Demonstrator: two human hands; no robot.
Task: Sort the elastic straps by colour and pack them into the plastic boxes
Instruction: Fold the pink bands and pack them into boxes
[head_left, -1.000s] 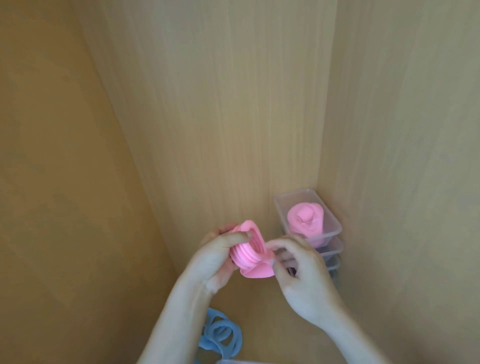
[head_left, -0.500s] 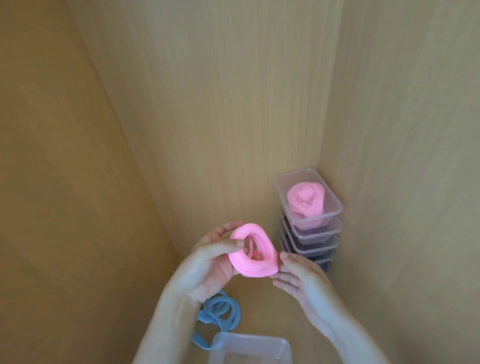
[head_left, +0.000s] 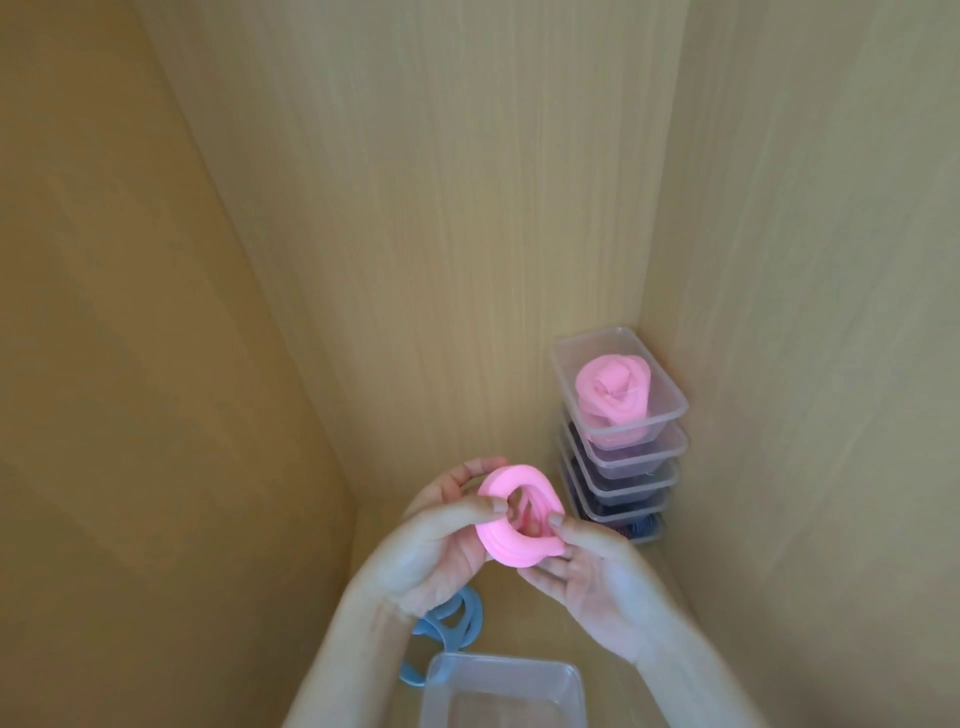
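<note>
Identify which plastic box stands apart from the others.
The clear box at the picture's bottom edge: it stands alone beside the blue strap, while the other boxes are stacked in the corner.

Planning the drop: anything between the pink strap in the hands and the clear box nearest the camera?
Nothing visible. Left hand and right hand hold the pink strap beyond the clear box, whose top is open. The blue strap lies beside its far-left corner, not over the opening.

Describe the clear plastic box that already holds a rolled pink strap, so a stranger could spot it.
Find the corner where two wooden panels meet on the right; a stack of clear plastic boxes stands there. It is the top box, the only one showing a rolled pink elastic strap; those beneath look dark inside.
</note>
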